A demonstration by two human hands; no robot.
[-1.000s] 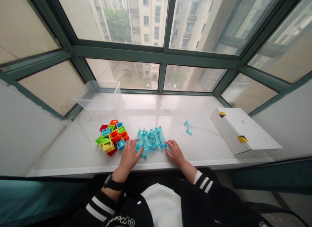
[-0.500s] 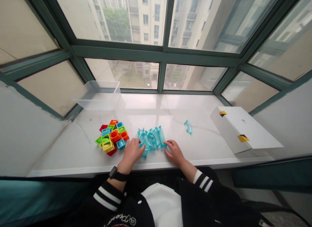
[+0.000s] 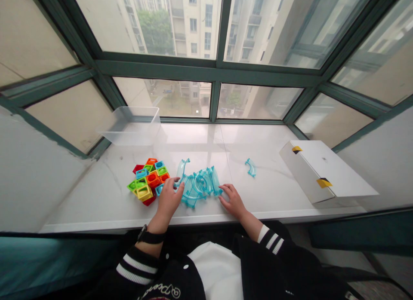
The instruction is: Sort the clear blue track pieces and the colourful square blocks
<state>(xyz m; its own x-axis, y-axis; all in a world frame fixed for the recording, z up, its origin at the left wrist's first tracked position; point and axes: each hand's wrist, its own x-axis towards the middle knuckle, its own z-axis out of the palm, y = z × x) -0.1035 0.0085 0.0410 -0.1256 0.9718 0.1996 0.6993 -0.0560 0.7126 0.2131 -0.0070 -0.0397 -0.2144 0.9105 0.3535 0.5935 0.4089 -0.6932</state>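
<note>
On the white marble sill lies a heap of clear blue curved track pieces. My left hand pinches one blue track piece, lifted and tilted above the heap's left end. My right hand rests at the heap's right edge, fingers spread and touching it. A cluster of coloured square blocks sits just left of my left hand. One loose blue curved piece lies apart to the right.
A clear plastic bin stands at the back left by the window. A white cardboard box with yellow tape lies at the right. Window frames close in the sill behind and at both sides.
My left hand has taken hold of a blue track piece and raised it up and to the left, off the heap. My right hand has stayed at the heap's right edge.
</note>
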